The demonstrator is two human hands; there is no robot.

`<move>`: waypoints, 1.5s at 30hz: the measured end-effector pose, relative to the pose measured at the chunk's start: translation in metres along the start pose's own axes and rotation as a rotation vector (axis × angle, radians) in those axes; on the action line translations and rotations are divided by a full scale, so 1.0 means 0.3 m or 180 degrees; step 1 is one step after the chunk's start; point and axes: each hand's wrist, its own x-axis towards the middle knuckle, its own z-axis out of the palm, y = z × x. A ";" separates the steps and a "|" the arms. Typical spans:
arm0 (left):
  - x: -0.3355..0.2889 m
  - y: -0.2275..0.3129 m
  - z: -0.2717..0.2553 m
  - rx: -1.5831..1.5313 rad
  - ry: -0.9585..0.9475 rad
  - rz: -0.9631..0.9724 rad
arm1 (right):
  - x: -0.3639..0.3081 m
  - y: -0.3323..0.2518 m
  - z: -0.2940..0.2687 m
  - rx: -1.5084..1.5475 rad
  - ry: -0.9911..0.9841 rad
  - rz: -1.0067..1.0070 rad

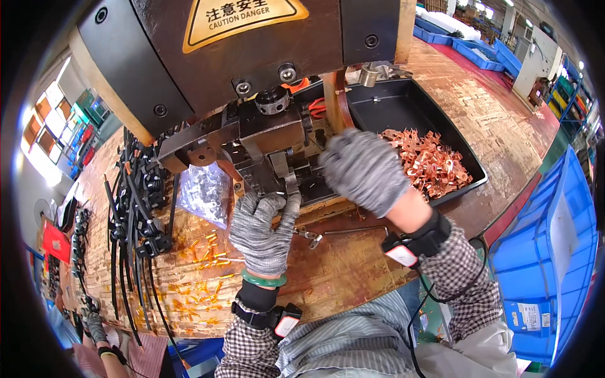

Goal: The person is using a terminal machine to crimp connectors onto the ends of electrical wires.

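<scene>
My left hand, in a grey knitted glove, is at the front of a dark metal press. Its fingertips meet at the small die; whatever they pinch is too small to make out. To the right of the die, my right hand is closed, back of the glove upward, with its fingers curled out of sight. Beside it, a black tray holds a heap of copper terminals. A clear bag of silvery pieces lies left of the press.
Black cables lie across the worn wooden table at left, near scattered orange bits. A hex key lies before the press. Blue crates stand at right. Another person's gloved hand is at lower left.
</scene>
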 end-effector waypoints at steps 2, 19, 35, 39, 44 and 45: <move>0.010 0.017 -0.005 -0.0008 0.0014 -0.0020 | -0.048 0.066 -0.015 0.0201 -0.0174 0.0578; -0.039 -0.049 -0.022 -0.0170 0.0035 0.0380 | 0.066 -0.087 -0.005 0.1883 -0.1007 0.0901; -0.104 -0.085 0.014 -0.0206 0.0328 -0.0003 | -0.190 0.452 -0.061 0.2412 -0.0847 0.1677; -0.108 -0.096 0.018 0.0127 0.0426 0.0201 | -0.098 0.454 0.022 0.2072 -0.1509 0.1223; -0.121 -0.108 0.017 0.0498 0.0212 0.0159 | -0.038 0.428 0.094 0.1552 -0.1973 0.0976; -0.115 -0.100 0.011 0.0673 0.0189 0.0281 | -0.022 0.421 0.116 0.1578 -0.1968 0.0923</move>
